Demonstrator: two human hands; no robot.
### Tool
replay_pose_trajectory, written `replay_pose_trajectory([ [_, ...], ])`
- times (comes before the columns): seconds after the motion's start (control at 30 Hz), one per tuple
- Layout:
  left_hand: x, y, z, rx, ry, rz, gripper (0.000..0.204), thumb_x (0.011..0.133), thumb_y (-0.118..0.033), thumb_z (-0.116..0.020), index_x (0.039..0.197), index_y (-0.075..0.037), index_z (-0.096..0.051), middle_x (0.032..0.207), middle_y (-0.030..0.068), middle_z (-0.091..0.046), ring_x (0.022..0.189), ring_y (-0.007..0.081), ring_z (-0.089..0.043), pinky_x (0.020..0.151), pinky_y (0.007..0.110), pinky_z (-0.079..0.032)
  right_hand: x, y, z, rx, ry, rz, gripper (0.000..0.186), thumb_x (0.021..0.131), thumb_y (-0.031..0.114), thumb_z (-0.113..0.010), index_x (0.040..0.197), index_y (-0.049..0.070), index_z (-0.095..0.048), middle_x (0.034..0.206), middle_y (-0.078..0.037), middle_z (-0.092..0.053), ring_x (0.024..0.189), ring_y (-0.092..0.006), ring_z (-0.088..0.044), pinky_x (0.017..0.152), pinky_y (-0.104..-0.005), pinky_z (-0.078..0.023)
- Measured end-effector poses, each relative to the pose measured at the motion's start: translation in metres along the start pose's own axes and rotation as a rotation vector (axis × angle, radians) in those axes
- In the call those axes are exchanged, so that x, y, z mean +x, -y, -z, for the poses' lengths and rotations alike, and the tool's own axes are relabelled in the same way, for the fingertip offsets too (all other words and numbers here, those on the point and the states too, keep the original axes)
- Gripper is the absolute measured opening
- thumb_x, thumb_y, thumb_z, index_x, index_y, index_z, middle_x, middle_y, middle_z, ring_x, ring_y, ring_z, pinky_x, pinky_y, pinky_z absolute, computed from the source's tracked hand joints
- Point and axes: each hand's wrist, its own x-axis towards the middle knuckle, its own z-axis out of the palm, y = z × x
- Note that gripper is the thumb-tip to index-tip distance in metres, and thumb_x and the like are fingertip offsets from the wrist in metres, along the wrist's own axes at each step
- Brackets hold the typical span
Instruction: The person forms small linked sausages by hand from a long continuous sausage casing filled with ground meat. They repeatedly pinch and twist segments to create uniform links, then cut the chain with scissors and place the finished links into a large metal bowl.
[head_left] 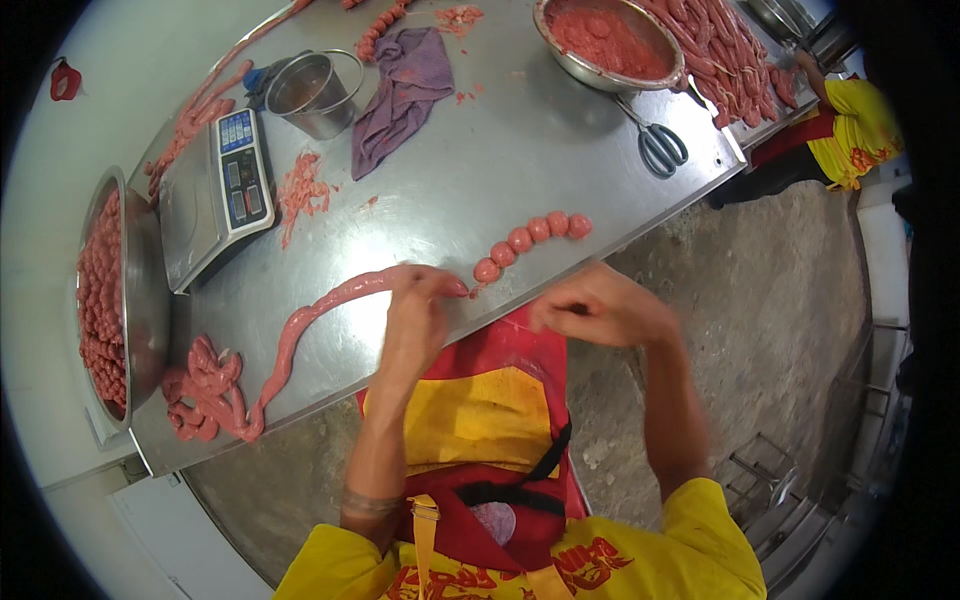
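Note:
My left hand (415,310) is closed around a long, filled raw sausage (292,340) near its right end. The sausage curves back along the steel table (300,230) to a loose coil (212,390) at the near left corner. Just past the sausage's end lies a short chain of round sausage links (520,240), with a small gap between them. My right hand (600,305) is off the table's front edge, over the red and yellow apron (490,400). Its fingers are curled together, and whatever they may hold is hidden.
A steel bowl (150,290) of small links stands left, beside a scale (215,190). Farther back are a metal pail (318,105), a purple cloth (405,90), a bowl of minced meat (560,68), scissors (660,150) and piled sausages (715,55). Another person (860,130) works far right.

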Motion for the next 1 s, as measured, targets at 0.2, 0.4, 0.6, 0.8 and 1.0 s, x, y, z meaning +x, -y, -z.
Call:
replay_pose_trajectory([
  [0.2, -0.007, 0.005, -0.056, -1.921, -0.397, 0.510, 0.019, 0.098, 0.009, -0.059, 0.102, 0.003, -0.076, 0.114, 0.0101, -0.071, 0.102, 0.0148, -0.066, 0.087, 0.027, -0.052, 0.063, -0.042, -0.074, 0.606, -0.364, -0.239, 0.018, 0.101, 0.011, -0.057, 0.112, 0.005, -0.070, 0.090, 0.001, -0.063, 0.080, -0.0102, -0.056, 0.072, -0.0262, -0.045],
  [0.4, -0.029, 0.000, -0.094, -0.338, -0.442, 0.619, 0.038, 0.087, -0.023, -0.084, 0.102, 0.010, -0.071, 0.089, 0.0139, -0.072, 0.075, 0.0223, -0.068, 0.066, 0.034, -0.053, 0.025, -0.082, -0.116, 0.729, -0.120, -0.461, 0.023, 0.101, 0.005, -0.055, 0.119, 0.004, -0.069, 0.090, 0.003, -0.060, 0.081, -0.0074, -0.054, 0.071, -0.0227, -0.043],
  [0.6, -0.009, 0.008, -0.121, -0.071, -0.485, 0.489, 0.022, 0.089, -0.012, -0.073, 0.088, 0.009, -0.065, 0.087, 0.0259, -0.067, 0.077, 0.0431, -0.066, 0.069, 0.051, -0.051, 0.023, -0.084, -0.106, 0.690, -0.100, -0.418, 0.024, 0.101, 0.009, -0.056, 0.118, -0.001, -0.069, 0.090, -0.001, -0.064, 0.083, -0.0101, -0.058, 0.074, -0.0258, -0.047],
  [0.8, -0.006, 0.035, -0.091, -0.062, -0.263, 0.380, 0.020, 0.093, -0.011, -0.060, 0.083, 0.005, -0.067, 0.072, 0.0274, -0.065, 0.070, 0.0469, -0.065, 0.066, 0.052, -0.051, 0.016, -0.084, -0.100, 0.415, -0.033, -0.372, 0.023, 0.097, 0.004, -0.058, 0.115, 0.002, -0.072, 0.098, 0.001, -0.067, 0.089, -0.0080, -0.058, 0.082, -0.0254, -0.048],
  [1.0, -0.005, 0.061, -0.052, -0.394, 0.071, 0.637, 0.034, 0.099, -0.022, -0.047, 0.085, 0.000, -0.068, 0.065, 0.0061, -0.060, 0.051, 0.0142, -0.054, 0.044, 0.031, -0.041, -0.002, -0.103, -0.069, 0.268, -0.315, -0.302, 0.016, 0.094, 0.008, -0.061, 0.100, 0.000, -0.073, 0.085, -0.001, -0.069, 0.081, -0.0102, -0.061, 0.078, -0.0279, -0.050],
])
